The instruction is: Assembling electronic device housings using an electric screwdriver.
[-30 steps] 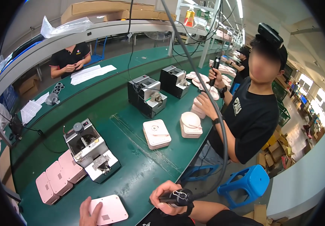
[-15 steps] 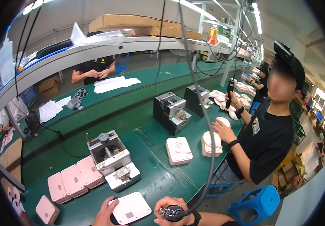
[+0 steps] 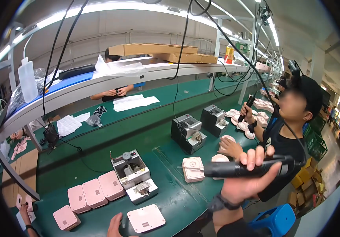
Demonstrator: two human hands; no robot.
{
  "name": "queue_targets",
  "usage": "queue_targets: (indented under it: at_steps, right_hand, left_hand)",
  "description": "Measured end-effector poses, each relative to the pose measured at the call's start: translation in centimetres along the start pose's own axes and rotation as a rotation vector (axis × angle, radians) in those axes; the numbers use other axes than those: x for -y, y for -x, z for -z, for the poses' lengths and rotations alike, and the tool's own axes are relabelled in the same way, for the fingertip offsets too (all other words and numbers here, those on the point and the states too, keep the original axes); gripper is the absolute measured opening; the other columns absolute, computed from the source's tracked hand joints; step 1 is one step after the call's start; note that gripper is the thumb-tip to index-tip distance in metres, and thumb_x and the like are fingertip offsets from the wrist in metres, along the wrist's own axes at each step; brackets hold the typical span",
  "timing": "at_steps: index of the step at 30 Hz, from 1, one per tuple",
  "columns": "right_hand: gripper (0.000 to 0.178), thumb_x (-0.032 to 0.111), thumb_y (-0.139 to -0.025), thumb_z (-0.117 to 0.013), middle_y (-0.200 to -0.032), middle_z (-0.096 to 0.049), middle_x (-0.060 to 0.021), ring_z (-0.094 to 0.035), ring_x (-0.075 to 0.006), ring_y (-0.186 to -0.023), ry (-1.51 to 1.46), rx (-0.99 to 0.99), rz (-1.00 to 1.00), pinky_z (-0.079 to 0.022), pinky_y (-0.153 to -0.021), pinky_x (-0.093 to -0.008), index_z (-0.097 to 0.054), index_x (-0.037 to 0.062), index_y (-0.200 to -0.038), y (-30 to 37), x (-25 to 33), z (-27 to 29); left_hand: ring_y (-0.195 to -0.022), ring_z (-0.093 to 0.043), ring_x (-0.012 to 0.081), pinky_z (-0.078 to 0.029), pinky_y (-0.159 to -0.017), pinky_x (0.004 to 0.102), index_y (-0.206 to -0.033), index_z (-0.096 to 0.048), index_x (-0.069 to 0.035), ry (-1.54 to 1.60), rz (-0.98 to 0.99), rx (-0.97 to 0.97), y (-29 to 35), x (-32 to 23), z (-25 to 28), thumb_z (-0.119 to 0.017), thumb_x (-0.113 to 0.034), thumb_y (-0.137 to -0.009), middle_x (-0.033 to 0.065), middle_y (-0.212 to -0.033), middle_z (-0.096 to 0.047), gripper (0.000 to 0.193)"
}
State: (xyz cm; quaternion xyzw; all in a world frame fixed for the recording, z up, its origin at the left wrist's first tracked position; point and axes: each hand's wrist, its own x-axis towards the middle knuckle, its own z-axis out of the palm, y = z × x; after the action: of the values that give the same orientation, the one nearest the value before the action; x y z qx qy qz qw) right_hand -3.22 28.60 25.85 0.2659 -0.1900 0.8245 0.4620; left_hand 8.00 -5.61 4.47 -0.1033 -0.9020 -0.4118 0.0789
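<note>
My right hand (image 3: 237,189) is raised at the right, its fingers wrapped around a black electric screwdriver (image 3: 227,170). The tool lies nearly level, its thin bit pointing left, and a cable trails from its other end. On the green bench a flat pink plastic case (image 3: 148,221) lies face up, with a small square grille and holes near its corners. Just left of the case is my left hand (image 3: 115,226), fingers apart and holding nothing; it is partly cut off by the lower edge. A grey-and-white screw feeder (image 3: 134,177) with a round dark knob stands behind the case.
Several pink cases (image 3: 95,193) line up left of the feeder, with another pink case (image 3: 66,218) nearer. Two more feeders (image 3: 187,136) stand farther right. A co-worker (image 3: 288,130) at right holds another screwdriver. A blue stool (image 3: 274,218) is below. Cables hang overhead.
My right hand has lifted the screwdriver up and right, turning it from end-on to level. My left hand has come off the edge of the pink case. The view has tilted up.
</note>
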Motion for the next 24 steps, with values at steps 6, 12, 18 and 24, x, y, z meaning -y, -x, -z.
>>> queue_targets:
  at_steps: [6,12,18,24]
  right_hand:
    - [0.042,0.051,-0.098,-0.054,-0.075,-0.045,0.0004,-0.044,-0.0089,-0.055,-0.099,0.065,-0.010,-0.038,-0.053,-0.0251,-0.044,0.0113,-0.107,-3.3,-2.0,-0.5]
    - [0.036,0.040,-0.098,-0.058,-0.072,-0.042,0.0009,-0.042,-0.0083,-0.054,-0.177,0.158,0.061,-0.040,-0.055,-0.0254,-0.046,0.0081,-0.107,-4.0,-2.8,0.1]
    - [0.041,0.049,-0.097,-0.057,-0.072,-0.046,0.0000,-0.043,-0.0089,-0.050,-0.292,0.113,0.125,-0.038,-0.051,-0.0249,-0.045,0.0101,-0.105,-4.5,-2.6,0.8]
    - [0.040,0.047,-0.097,-0.057,-0.071,-0.046,-0.0003,-0.043,-0.0096,-0.050,-0.317,0.041,0.070,-0.038,-0.051,-0.0258,-0.046,0.0092,-0.103,-3.1,0.2,2.7]
  left_hand:
    - [-0.120,-0.055,0.0375,-0.047,-0.101,0.0411,-0.148,-0.039,-0.003,-0.029,0.151,-0.084,2.0,-0.8,0.5,-0.093,-0.025,-0.062,0.0226,-0.135,-0.052,0.104]
    - [-0.122,-0.053,0.0390,-0.046,-0.103,0.0425,-0.146,-0.043,-0.006,-0.105,0.248,-0.083,2.8,-1.0,3.3,-0.093,-0.020,-0.059,0.0219,-0.136,-0.050,0.102]
    - [-0.101,-0.068,0.0252,-0.053,-0.090,0.0334,-0.120,-0.064,0.000,0.030,0.015,-0.041,-4.9,-7.3,5.5,-0.083,-0.015,-0.072,0.0141,-0.110,-0.069,0.054]
    - [-0.095,-0.069,0.0167,-0.054,-0.085,0.0286,-0.125,-0.060,0.003,0.630,-0.231,0.106,-19.7,-21.8,0.6,-0.061,-0.011,-0.097,0.0108,-0.109,-0.072,0.031]
